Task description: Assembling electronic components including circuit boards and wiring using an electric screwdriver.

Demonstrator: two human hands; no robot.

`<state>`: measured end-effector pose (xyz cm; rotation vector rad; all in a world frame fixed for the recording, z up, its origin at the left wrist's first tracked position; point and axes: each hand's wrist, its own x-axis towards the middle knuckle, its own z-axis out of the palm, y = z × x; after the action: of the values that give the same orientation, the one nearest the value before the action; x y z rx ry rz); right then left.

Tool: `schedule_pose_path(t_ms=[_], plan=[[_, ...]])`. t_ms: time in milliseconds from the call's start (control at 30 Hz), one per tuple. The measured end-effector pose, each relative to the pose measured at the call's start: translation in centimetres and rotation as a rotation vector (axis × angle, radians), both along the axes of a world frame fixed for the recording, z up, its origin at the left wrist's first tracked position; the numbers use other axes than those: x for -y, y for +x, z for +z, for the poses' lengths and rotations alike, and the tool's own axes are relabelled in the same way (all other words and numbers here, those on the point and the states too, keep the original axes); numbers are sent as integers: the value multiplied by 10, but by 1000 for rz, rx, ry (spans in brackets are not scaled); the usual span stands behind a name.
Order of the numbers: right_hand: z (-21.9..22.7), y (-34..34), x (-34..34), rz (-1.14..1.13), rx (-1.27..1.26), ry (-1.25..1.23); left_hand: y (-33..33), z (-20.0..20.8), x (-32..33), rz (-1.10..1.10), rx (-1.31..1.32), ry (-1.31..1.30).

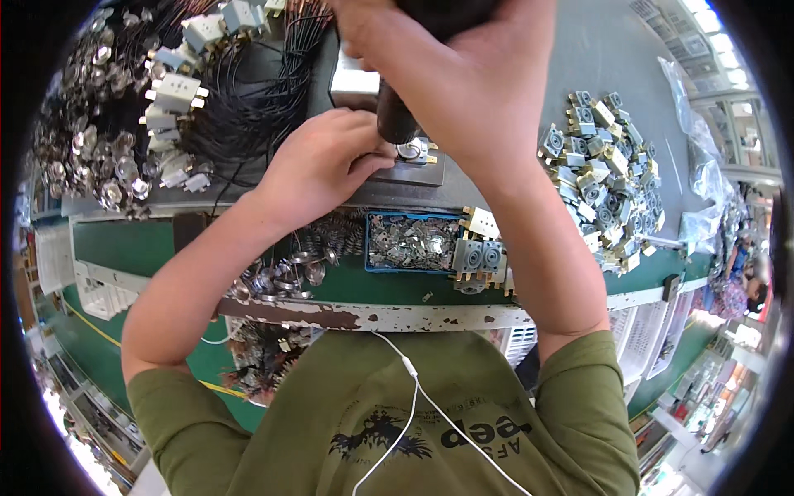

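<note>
My right hand point(463, 91) is wrapped round a black electric screwdriver point(399, 120), whose narrow nose points down; the upper body of the tool is cut off by the top edge. Just under the nose, a small switch block point(413, 150) with a round silvery disc and brass terminals sits on a dark metal block point(418, 174). My left hand point(331, 157) is closed, thumb and fingertips pinching the left side of this switch block. The exact contact between nose and disc is hidden.
A blue tray point(370, 248) of small metal pieces lies nearer me, beside several switch blocks point(478, 256). More blocks are heaped point(604, 174) at right. Black wires point(248, 116) and shiny metal discs point(103, 165) pile up at left. A chipped white table edge point(430, 320) runs before me.
</note>
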<state>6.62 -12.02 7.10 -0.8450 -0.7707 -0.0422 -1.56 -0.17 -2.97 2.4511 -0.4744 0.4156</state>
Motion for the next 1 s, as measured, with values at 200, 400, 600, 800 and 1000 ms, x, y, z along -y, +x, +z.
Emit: schedule_pose_path(t_ms=[200, 400, 600, 800, 1000], plan=[[-8, -11, 6, 67, -23, -121, 7, 8, -1, 88, -272, 200], [-13, -20, 4, 58, -37, -184, 15, -17, -6, 100, -248, 94], [-1, -13, 1, 3, 55, -290, 12, -7, -4, 105, -207, 30], [28, -7, 18, -58, 181, -385, 3, 16, 2, 80, -104, 258], [42, 53, 61, -215, 232, -490, 2, 28, 3, -153, -69, 235]])
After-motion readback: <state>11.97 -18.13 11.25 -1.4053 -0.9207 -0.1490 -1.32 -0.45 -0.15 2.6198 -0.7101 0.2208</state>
